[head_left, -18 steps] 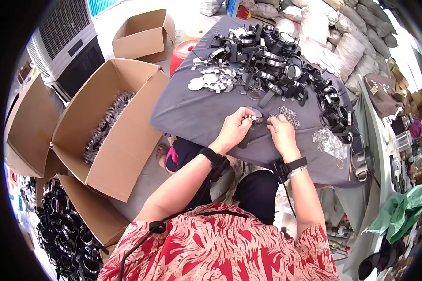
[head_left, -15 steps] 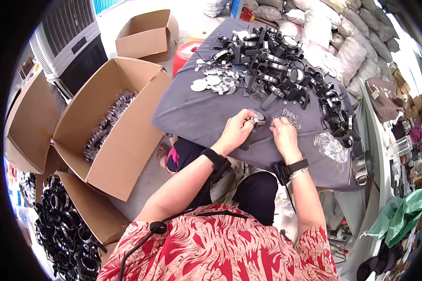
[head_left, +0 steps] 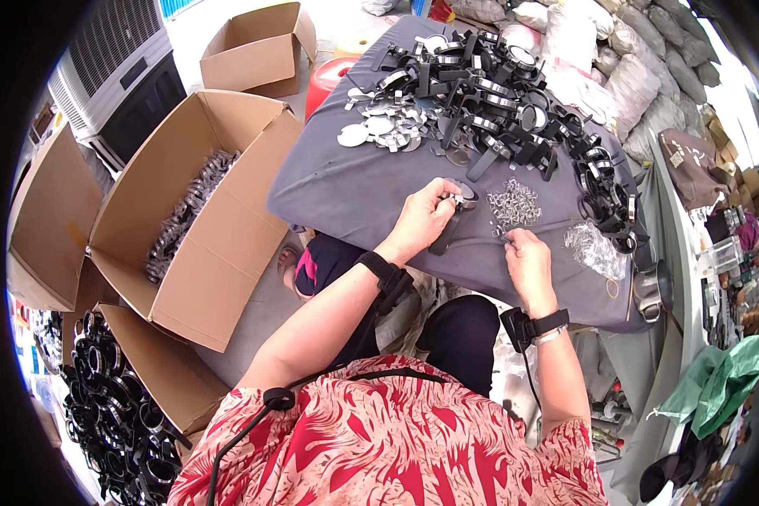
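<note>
My left hand is closed on a black-strapped watch, gripping it by its round silver case over the grey-covered table. The strap hangs down toward the table's near edge. To the right, my right hand has thumb and fingertips pinched together; what they hold, if anything, is too small to make out. Just beyond those fingertips lies a heap of small silver metal pieces. A large pile of similar black-strapped watches covers the table's far side, with flat silver discs at its left.
A clear plastic bag lies at the table's right. On the left stands an open cardboard box holding silvery pieces; below it is a heap of black-strapped items. A red stool stands behind the table, and stuffed sacks are stacked beyond.
My right hand has drawn back from the small metal pieces, nearer to me and rightward, uncovering the heap. My left hand still holds the watch in about the same spot. The view has shifted slightly.
</note>
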`<state>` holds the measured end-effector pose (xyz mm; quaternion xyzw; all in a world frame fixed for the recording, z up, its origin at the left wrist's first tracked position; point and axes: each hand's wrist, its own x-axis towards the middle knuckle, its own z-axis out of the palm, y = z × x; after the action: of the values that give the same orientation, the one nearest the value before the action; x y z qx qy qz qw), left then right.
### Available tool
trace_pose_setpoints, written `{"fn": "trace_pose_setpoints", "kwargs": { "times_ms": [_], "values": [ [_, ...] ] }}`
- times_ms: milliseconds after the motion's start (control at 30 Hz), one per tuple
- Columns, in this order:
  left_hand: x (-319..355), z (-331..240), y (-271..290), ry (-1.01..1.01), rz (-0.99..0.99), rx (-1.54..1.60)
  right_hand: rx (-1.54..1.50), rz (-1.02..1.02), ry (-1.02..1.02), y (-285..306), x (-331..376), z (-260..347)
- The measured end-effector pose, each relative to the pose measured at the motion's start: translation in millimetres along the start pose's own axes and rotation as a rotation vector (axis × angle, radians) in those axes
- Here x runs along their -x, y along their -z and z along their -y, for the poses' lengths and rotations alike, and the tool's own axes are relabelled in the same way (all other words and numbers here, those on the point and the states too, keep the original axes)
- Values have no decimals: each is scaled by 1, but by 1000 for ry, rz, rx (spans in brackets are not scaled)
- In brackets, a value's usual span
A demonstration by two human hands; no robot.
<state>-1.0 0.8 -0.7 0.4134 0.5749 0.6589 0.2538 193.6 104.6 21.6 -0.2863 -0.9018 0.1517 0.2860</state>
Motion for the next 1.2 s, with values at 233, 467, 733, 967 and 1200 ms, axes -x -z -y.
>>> {"fn": "trace_pose_setpoints", "kwargs": {
  "times_ms": [233, 467, 733, 967, 1200],
  "values": [
    [2, -1, -2, -14, -6, -5, -157, -19, -195, -10, -7, -21],
    [2, -1, 2, 54, 24, 14, -833, -139, -547, -13, -18, -18],
    [2, -2, 1, 10, 1, -32, -868, -172, -488, -10, -23, -2],
    [0, -2, 2, 14, 10, -42, -759, -95, -226, -18, -23, 42],
    [0, -1, 2, 29, 18, 17, -505, -160, 50, -46, -34, 55]
  ]
}}
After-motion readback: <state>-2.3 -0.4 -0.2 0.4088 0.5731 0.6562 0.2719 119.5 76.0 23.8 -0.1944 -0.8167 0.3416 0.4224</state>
